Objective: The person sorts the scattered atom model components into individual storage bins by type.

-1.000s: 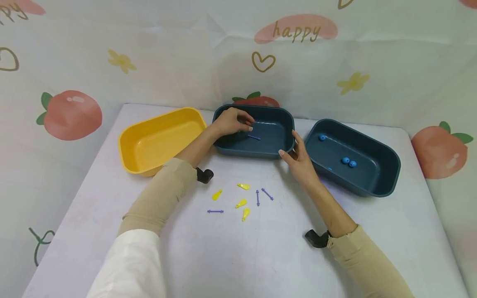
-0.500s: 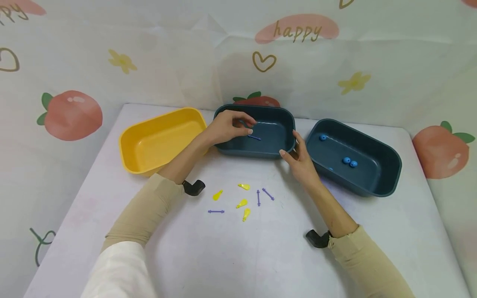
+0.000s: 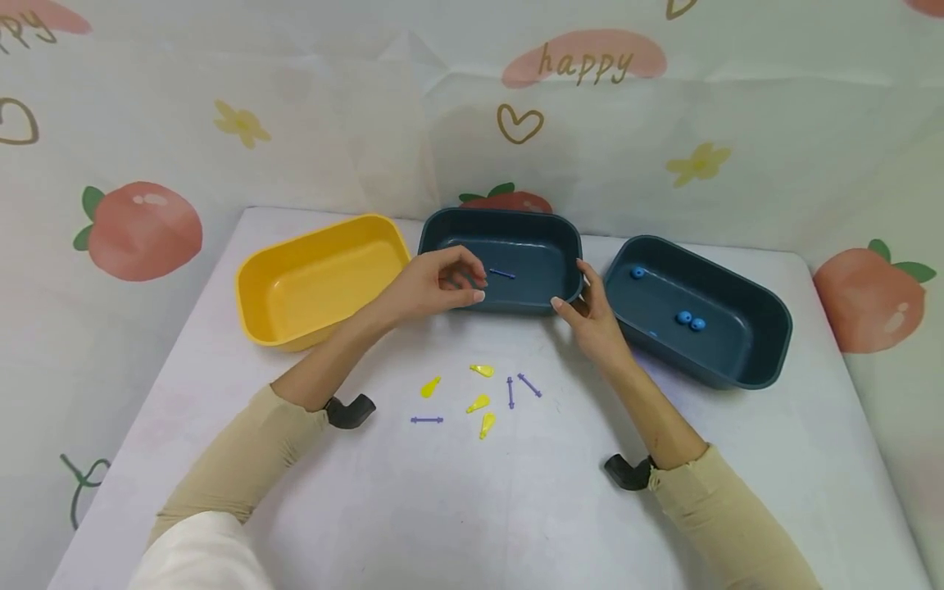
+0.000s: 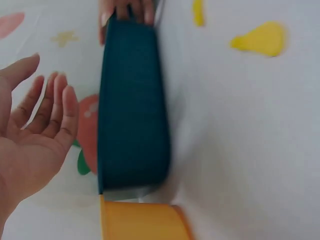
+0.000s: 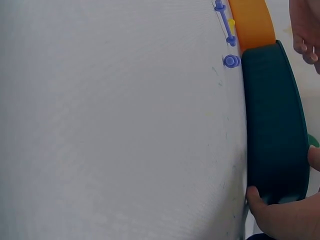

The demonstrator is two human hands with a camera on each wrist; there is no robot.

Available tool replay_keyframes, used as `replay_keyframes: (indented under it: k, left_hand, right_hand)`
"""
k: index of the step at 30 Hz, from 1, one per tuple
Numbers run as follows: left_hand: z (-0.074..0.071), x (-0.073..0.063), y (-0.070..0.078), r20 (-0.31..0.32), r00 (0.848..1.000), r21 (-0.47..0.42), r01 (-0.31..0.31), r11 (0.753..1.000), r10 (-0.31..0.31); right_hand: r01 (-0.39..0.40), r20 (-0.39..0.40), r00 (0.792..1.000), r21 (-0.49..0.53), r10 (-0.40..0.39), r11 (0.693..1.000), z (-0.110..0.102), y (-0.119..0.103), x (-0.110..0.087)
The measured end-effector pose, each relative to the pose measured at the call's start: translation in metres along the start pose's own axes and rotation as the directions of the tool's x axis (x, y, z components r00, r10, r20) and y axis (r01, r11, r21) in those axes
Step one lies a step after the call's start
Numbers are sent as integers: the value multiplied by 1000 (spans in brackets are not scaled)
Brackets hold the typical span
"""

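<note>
My left hand (image 3: 435, 283) hovers over the front left rim of the middle dark blue bin (image 3: 546, 310), its fingers loosely bent with nothing between them. The left wrist view shows this left hand (image 4: 40, 130) with a bare palm, apart from the bin. At the bin's right end my right hand (image 3: 597, 324) grips the corner, thumb at the front and fingers along the end wall. In the right wrist view the right thumb (image 5: 257, 202) presses low on the bin. One purple rod (image 3: 502, 274) with knobbed ends lies inside this bin.
A yellow bin (image 3: 258, 328) stands at left. The right dark blue bin (image 3: 774, 381) holds several blue beads (image 3: 684, 317). Between the arms, on the white table (image 3: 472, 508), lie several yellow teardrop pieces (image 3: 478, 403) and three purple rods (image 3: 426, 419).
My left hand has drawn back from inside the middle bin, toward me and to the left, over its front rim. The right hand and the bin stay in place.
</note>
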State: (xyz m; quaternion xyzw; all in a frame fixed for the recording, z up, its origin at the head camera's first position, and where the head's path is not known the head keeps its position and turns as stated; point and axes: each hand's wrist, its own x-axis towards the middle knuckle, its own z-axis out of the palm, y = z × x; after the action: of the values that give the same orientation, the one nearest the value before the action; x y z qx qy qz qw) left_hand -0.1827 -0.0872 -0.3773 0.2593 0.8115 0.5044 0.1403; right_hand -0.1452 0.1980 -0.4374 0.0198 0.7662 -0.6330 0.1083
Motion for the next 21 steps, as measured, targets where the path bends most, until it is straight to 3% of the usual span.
replay_keyframes:
  k: [9, 12, 16, 21]
  left_hand:
    - [12, -32, -3, -13, 999, -58, -51, 997, 51]
    - [18, -43, -10, -46, 993, -62, -110, 992, 107]
    - [26, -56, -21, -92, 974, -45, -210, 977, 205]
    - [32, -77, -26, -116, 974, -17, -197, 980, 194]
  right_hand:
    - [-17, 16, 1000, 33, 17, 999, 4, -12, -4]
    - [-11, 10, 1000, 34, 11, 999, 4, -6, -1]
    - [-5, 0, 1000, 35, 5, 999, 3, 0, 1]
    - [-9, 5, 1000, 16, 9, 1000, 1, 0, 3]
